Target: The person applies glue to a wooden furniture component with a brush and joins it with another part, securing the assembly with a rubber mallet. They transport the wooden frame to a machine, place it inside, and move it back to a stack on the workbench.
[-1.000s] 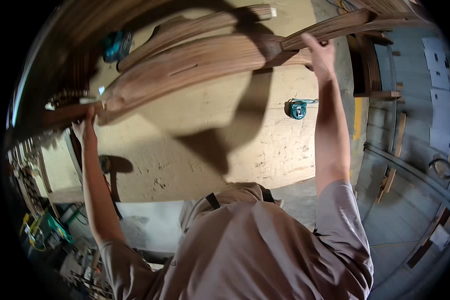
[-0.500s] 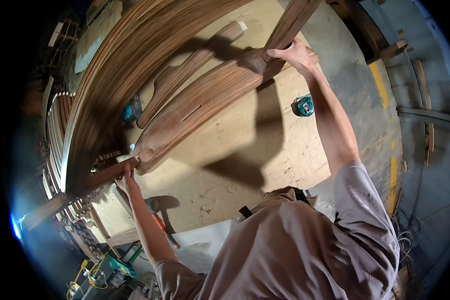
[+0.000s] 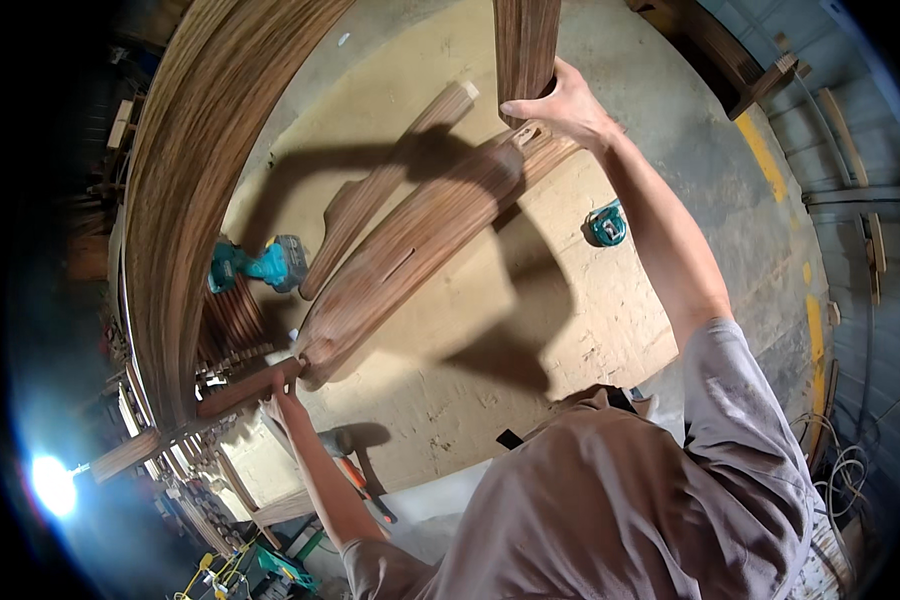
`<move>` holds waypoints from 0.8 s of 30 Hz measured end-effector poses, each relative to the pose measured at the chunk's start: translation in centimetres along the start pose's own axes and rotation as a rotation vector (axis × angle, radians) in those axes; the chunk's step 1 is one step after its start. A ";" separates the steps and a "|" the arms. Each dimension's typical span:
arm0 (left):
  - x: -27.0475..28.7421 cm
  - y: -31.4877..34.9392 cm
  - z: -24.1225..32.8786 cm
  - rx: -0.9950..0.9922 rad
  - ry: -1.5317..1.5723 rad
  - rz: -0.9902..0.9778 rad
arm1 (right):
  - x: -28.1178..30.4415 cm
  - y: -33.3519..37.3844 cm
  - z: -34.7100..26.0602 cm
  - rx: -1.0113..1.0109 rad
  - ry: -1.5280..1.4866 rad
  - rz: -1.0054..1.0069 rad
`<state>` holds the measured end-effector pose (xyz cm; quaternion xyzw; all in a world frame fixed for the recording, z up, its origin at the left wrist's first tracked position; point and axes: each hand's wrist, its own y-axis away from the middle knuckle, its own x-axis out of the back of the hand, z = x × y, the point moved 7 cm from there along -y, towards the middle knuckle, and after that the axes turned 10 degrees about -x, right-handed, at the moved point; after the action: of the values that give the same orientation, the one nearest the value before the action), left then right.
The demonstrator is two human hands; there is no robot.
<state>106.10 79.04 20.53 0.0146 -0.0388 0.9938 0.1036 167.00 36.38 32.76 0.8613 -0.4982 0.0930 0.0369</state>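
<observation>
A brown, striped-grain wooden frame is in my hands, with a broad curved piece arching up on the left. My right hand is closed round the lower end of its upright bar, thumb across the near face. My left hand grips a short wooden rail from below; some fingers are hidden. Between the hands, a shaped wooden board with a narrow slot lies slantwise, a recess showing at its far end. Whether the bar touches that end, I cannot tell.
The pale workbench also bears a slimmer wooden part, a teal cordless drill, a small teal tool at right and an orange-handled tool near my left forearm. A bright lamp shines at lower left.
The upright bar has swung from leaning right to nearly vertical, and the recess at the board's far end now shows. The drill is more visible. Both hands keep their grip.
</observation>
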 end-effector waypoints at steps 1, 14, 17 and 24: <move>0.5 -0.2 0.5 -0.005 0.018 0.011 | -0.3 -0.2 -0.7 0.019 -0.030 0.021; -0.9 1.8 -1.8 -0.083 0.076 0.062 | 1.4 1.2 7.6 -0.170 -0.195 -0.073; -0.6 4.0 2.1 -0.160 0.098 0.177 | 1.0 1.9 9.4 -0.216 -0.178 -0.069; 0.8 4.4 14.9 -0.380 -0.017 0.143 | 3.4 3.4 4.6 -0.170 -0.286 -0.096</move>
<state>104.68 73.72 35.07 0.0004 -0.2277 0.9732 0.0331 166.29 31.03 28.81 0.8823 -0.4627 -0.0749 0.0428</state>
